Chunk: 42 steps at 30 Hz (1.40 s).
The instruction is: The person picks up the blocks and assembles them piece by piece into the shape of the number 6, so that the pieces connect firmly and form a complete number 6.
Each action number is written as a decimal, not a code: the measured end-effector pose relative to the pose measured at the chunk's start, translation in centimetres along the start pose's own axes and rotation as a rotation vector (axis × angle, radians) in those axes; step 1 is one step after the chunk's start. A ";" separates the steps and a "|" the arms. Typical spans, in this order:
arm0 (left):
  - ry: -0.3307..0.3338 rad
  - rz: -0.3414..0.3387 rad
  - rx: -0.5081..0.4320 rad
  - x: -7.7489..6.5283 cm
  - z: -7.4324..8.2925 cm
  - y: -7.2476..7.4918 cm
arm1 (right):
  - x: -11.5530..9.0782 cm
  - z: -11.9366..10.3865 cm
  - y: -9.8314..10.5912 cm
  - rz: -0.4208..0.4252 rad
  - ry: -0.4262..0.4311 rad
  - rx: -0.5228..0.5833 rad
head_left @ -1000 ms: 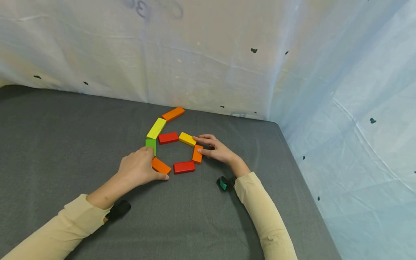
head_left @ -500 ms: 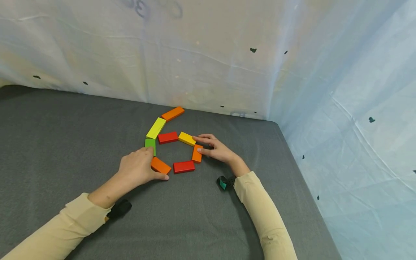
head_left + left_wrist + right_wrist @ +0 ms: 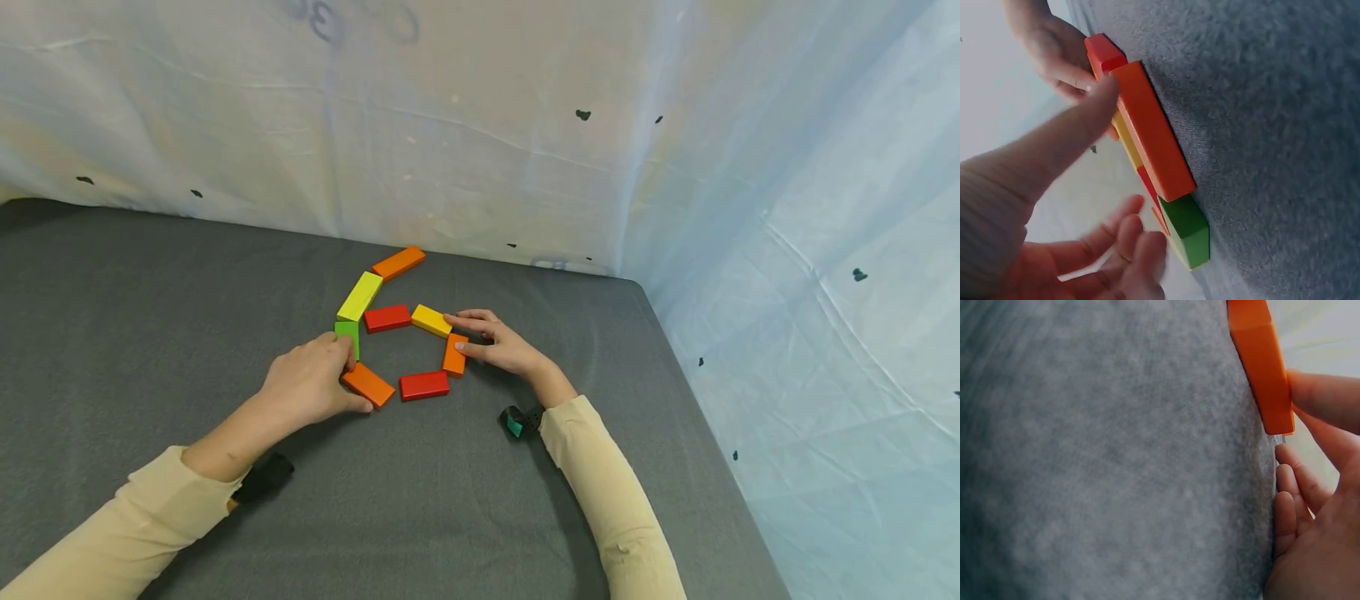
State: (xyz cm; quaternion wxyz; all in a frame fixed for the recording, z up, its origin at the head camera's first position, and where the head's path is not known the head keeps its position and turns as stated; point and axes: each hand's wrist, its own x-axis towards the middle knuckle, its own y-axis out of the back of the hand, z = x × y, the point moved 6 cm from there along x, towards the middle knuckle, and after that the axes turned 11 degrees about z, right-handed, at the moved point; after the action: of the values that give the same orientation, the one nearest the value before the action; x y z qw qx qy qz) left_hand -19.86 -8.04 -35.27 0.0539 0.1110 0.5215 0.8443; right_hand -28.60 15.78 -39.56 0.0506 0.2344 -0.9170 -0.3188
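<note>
My left hand [image 3: 307,383] hovers around the lower-left orange block [image 3: 367,385], thumb and fingers spread. In the left wrist view its thumb lies across one end of that block; whether it touches cannot be told. The fingertips are near the green block [image 3: 347,337]. My right hand [image 3: 510,346] rests at the other side. Its thumb touches the right-hand orange block [image 3: 1263,369], and the index fingertip lies at the end of the yellow block [image 3: 432,320]. A red block [image 3: 424,386] lies at the bottom, with a small gap between it and the lower-left orange block.
Further back lie another red block [image 3: 387,318], a lime-yellow block [image 3: 360,296] and an orange block [image 3: 399,263] near the far edge. All the blocks lie flat on grey cloth [image 3: 450,500]. Pale sheeting [image 3: 480,125] hangs behind and to the right.
My left hand has shifted slightly left, its thumb drawing back from the lower-left orange block, more of which now shows. The right hand and the blocks stay put.
</note>
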 end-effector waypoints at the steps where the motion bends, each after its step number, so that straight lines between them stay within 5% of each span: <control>1: -0.023 -0.004 -0.016 0.1 0.1 0.1 | 0.0 0.0 0.0 -0.001 0.000 0.000; 8: -0.228 -0.110 -0.079 0.2 1.1 -0.6 | 0.0 0.0 0.0 -0.007 -0.015 -0.004; 12: -0.288 -0.137 -0.092 0.4 1.2 -1.0 | 0.0 -0.1 0.1 -0.004 -0.016 0.001; 23: -0.332 -0.097 -0.145 0.5 0.9 -0.9 | 0.0 -0.1 0.0 0.000 -0.023 0.002; 42: -0.308 -0.092 -0.153 0.7 1.0 -1.3 | -0.1 -0.1 0.0 0.006 -0.022 -0.010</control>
State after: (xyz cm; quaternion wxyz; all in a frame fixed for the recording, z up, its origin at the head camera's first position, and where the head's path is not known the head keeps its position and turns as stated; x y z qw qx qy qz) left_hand -20.29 -6.39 -35.93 0.1800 0.2106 0.4458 0.8512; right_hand -28.54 15.75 -39.42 0.0426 0.2277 -0.9167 -0.3257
